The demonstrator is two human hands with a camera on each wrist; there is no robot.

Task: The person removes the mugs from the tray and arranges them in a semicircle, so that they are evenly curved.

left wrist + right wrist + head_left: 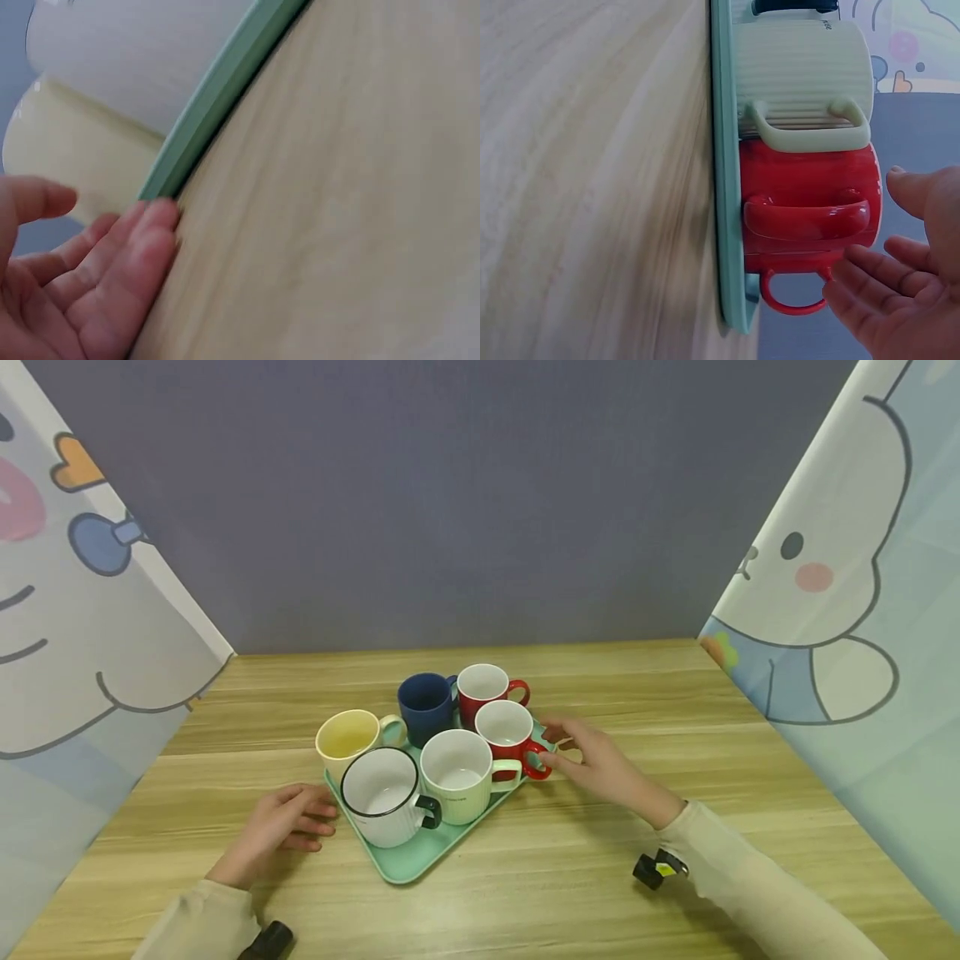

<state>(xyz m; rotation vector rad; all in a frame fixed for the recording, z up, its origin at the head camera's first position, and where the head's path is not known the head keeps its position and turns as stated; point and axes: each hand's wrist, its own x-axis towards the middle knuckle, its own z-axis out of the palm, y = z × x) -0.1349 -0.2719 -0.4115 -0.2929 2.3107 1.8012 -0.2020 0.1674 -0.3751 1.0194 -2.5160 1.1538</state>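
A mint-green tray (pixel 401 867) stands on the wooden table and bears several mugs. At its front are a white mug with a black rim (pixel 375 827) and a ribbed cream mug (pixel 461 806). A yellow mug (pixel 330 756) is on the left, a navy mug (pixel 426 714) behind. Two red mugs fill the right side, the nearer red mug (pixel 810 169) with its handle outward. My left hand (pixel 288 822) is by the tray's left side, relaxed fingertips (pixel 159 214) right at the rim. My right hand (pixel 600 764), thumb and fingers spread, hovers beside the red mugs' handles.
A grey wall panel (pixel 465 510) rises behind the wooden table (pixel 570 893). Printed cartoon panels flank it, a left panel (pixel 150 627) and a right panel (pixel 840 560). Dark wrist cameras, such as the right camera (pixel 649 871), sit at both sleeves.
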